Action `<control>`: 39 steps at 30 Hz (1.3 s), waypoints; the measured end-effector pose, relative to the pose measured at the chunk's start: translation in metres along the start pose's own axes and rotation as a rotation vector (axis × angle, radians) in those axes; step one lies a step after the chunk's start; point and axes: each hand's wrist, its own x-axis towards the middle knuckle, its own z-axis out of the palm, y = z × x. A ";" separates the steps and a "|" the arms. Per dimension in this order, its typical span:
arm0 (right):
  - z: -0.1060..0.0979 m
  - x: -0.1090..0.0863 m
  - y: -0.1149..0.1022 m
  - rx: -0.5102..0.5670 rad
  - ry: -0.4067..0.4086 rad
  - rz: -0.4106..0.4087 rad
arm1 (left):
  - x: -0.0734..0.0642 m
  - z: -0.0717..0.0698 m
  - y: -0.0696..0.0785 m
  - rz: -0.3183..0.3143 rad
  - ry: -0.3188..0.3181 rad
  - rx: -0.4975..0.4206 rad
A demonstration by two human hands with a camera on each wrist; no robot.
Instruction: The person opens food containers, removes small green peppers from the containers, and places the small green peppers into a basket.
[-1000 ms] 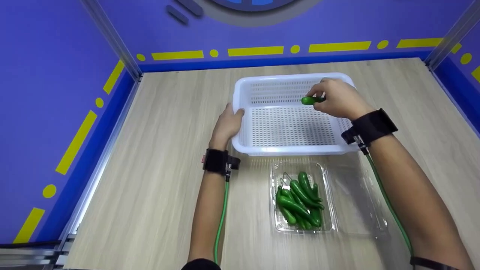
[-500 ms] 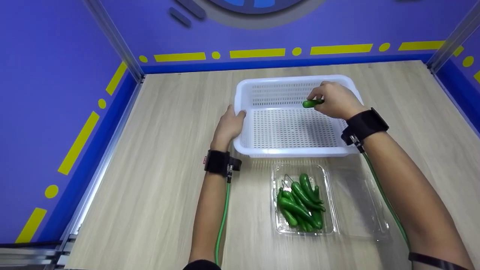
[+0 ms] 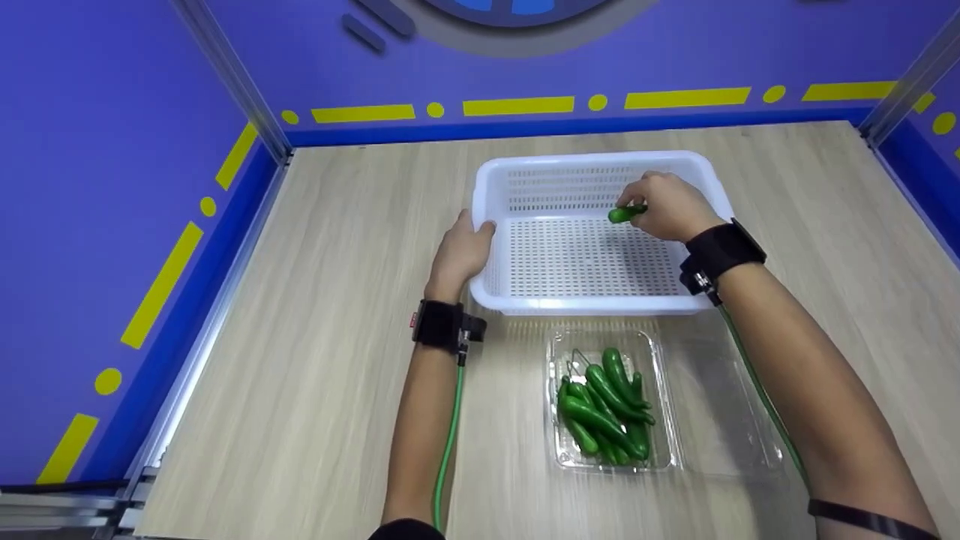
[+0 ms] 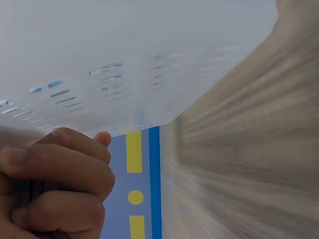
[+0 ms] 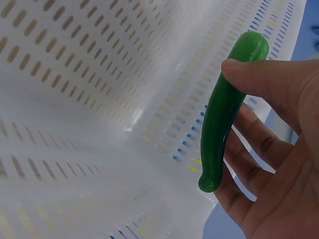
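Observation:
My right hand (image 3: 671, 206) holds a green chili pepper (image 5: 219, 119) above the floor of a white perforated basket (image 3: 592, 305). In the right wrist view, the thumb presses the pepper's thick rounded end from one side, with the fingers behind it; its narrow end points down. At the basket's left side, my left hand (image 3: 459, 259) grips the rim, thumb over the top. The left wrist view shows curled fingers (image 4: 70, 174) close to the basket's outer wall. Several more green chili peppers (image 3: 600, 409) lie piled in a clear plastic box (image 3: 553, 420) in front of the basket.
The clear box's lid (image 3: 727, 405) lies folded out to the right on the wooden table (image 3: 315, 360), partly under my right forearm. Blue walls (image 3: 352, 60) with yellow marks border the back and sides. Green cables (image 3: 448, 442) run along both forearms.
My right hand, with the pepper, has lowered slightly toward the basket's floor. My left hand stays on the rim, and the pile in the box looks the same. The head view has shifted slightly.

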 end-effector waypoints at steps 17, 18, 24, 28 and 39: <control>0.010 0.013 0.008 -0.015 -0.078 0.099 | 0.003 0.002 -0.005 -0.020 0.010 0.012; 0.010 0.013 0.009 -0.017 -0.081 0.105 | 0.003 0.002 -0.005 -0.020 0.008 0.011; 0.011 0.015 0.014 -0.027 -0.103 0.120 | 0.002 0.005 -0.004 -0.013 0.004 0.009; 0.010 0.017 0.016 -0.063 -0.123 0.115 | 0.001 0.006 -0.003 -0.002 0.006 0.008; 0.010 0.024 0.016 -0.056 -0.176 0.140 | 0.000 0.002 0.000 0.005 0.018 0.025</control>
